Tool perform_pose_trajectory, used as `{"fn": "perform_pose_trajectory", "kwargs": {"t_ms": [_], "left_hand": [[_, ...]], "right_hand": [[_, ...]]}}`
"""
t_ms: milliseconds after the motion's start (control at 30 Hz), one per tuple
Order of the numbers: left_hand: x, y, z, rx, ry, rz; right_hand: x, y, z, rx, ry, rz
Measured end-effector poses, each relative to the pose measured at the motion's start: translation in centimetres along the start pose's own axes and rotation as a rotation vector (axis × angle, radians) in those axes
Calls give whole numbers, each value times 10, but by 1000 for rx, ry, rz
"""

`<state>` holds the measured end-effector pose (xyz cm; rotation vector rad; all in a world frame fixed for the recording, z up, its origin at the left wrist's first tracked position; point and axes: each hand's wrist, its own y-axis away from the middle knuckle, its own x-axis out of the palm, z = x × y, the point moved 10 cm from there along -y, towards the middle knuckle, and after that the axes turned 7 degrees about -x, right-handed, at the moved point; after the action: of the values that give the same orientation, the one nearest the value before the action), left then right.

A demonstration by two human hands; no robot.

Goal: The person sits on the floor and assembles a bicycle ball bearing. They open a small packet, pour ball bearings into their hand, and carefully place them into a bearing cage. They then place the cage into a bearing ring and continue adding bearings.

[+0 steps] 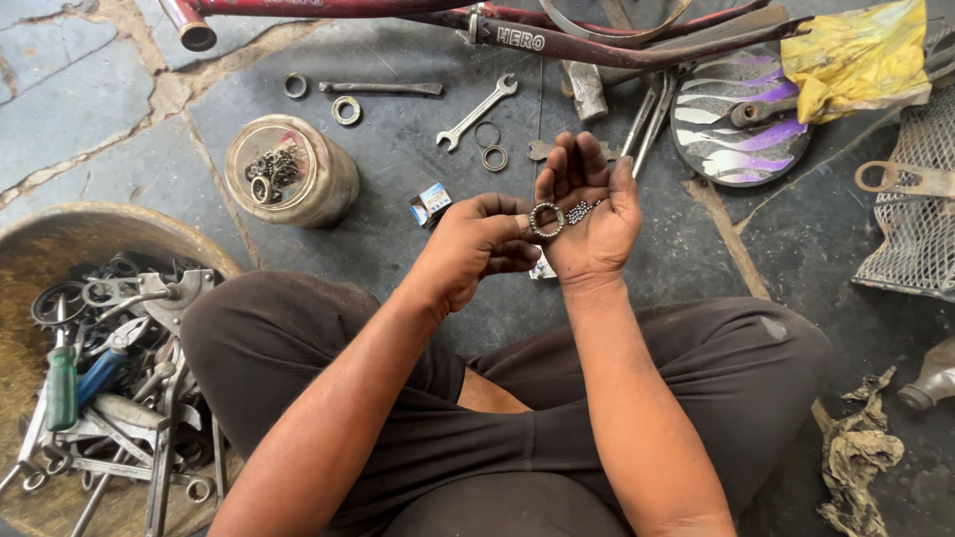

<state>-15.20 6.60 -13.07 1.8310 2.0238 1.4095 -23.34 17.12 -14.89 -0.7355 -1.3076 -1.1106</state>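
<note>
Keep the right hand (587, 214) open and cupped level at frame centre, loose steel balls (580, 210) pooled, while left hand (484, 249) pinches the bearing ring (546, 220), probably seating balls.

One view only, from a camera on the person's head, pointing steeply down and slightly forward. Near field: the person's own crossed legs fill the lower frame, and both forearms run up from the bottom edge to the left hand (476, 242) and right hand (587, 214) at centre, close to the lens. Far field, top edge: bicycle frame (557, 40) lying across the stone floor (90, 109). Left edge cuts a basin of tools (60, 229); right edge cuts a wire mesh basket (920, 209). No second view, so no overlap to log.
</note>
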Motion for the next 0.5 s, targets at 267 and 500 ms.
{"fn": "perform_pose_trajectory", "kwargs": {"t_ms": [267, 500], "left_hand": [[6, 2, 4, -55, 30, 42], [4, -3, 1, 41, -23, 9]], "right_hand": [[6, -1, 1, -26, 39, -10], [12, 1, 1, -61, 101, 15]]}}
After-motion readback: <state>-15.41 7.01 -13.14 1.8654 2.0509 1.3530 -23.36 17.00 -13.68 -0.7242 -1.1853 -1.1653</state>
